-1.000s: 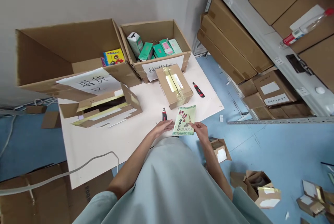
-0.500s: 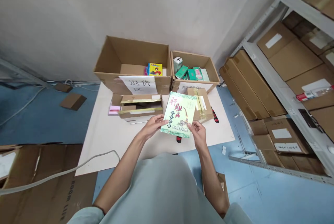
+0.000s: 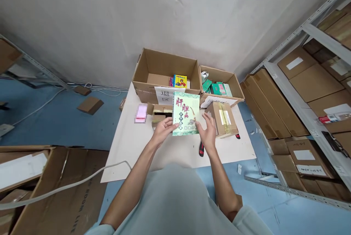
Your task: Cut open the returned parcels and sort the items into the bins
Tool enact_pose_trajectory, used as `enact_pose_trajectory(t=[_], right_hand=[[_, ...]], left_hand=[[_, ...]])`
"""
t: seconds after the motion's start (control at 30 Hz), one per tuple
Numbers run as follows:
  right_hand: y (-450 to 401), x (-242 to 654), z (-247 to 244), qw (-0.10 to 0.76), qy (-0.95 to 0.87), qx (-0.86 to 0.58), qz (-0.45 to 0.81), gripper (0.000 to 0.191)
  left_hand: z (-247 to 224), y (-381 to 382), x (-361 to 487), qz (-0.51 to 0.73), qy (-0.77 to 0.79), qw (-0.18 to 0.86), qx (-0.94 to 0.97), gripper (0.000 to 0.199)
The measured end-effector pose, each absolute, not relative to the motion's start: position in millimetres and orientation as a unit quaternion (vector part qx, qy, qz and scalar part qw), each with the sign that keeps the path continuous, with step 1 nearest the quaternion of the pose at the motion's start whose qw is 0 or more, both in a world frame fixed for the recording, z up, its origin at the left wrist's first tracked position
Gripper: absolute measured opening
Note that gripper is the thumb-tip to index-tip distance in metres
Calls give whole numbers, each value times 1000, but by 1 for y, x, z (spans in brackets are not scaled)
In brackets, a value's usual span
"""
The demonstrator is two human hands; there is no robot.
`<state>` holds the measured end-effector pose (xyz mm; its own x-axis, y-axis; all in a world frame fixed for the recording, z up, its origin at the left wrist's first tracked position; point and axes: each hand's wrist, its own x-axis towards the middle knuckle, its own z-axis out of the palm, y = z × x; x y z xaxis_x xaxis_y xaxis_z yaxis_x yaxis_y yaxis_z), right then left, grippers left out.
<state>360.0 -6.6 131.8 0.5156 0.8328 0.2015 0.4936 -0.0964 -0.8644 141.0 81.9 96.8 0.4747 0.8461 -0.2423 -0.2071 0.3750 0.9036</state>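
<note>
A light green book point(image 3: 189, 109) with red and black characters is held upright above the table, its cover facing me. My left hand point(image 3: 163, 131) grips its lower left edge, thumb on the cover. At the lower right edge, my right hand point(image 3: 207, 132) has its fingers apart, the thumb and fingertips beside the book's edge. Behind the book is a small open carton point(image 3: 157, 118), partly hidden. A taped closed carton point(image 3: 222, 120) sits to the right of my right hand. One red and black cutter point(image 3: 201, 149) lies below the book.
Behind stand a large open box point(image 3: 139, 90) with a yellow book point(image 3: 180, 81) and a smaller box point(image 3: 238, 92) with green packs point(image 3: 215, 88). A pinkish blurred slip point(image 3: 140, 113) lies on the white table point(image 3: 123, 136). Shelving point(image 3: 315, 81) stands right; a cable point(image 3: 82, 180) crosses left.
The view has shifted, so the table appears farther right. The book has turned more upright and square. My right hand's fingers have spread away from its edge.
</note>
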Motion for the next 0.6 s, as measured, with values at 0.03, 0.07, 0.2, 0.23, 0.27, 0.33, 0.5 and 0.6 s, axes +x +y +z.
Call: enact_pose_trajectory(t=[0.03, 0.07, 0.2, 0.23, 0.27, 0.33, 0.5, 0.6], right_hand=[[-2, 349, 134, 473, -488, -717, 154, 55], [3, 338, 136, 454, -512, -713, 155, 53], [24, 290, 145, 366, -526, -747, 179, 65], [28, 281, 147, 348, -511, -768, 168, 70], [32, 273, 149, 334, -494, -788, 153, 73], [38, 266, 152, 317, -463, -818, 130, 69], [39, 289, 161, 406, -436, -790, 145, 37], [29, 307, 169, 534, -450, -681, 222, 38]], left_hand=[[96, 84, 140, 363, 376, 730, 440, 81], [94, 86, 141, 372, 379, 718, 449, 82], [85, 82, 152, 390, 380, 669, 506, 68], [84, 78, 155, 389, 386, 652, 524, 60], [83, 74, 157, 386, 394, 633, 542, 53], [86, 64, 158, 383, 408, 599, 573, 42], [105, 55, 146, 408, 336, 604, 596, 53], [116, 72, 130, 467, 354, 579, 567, 66]])
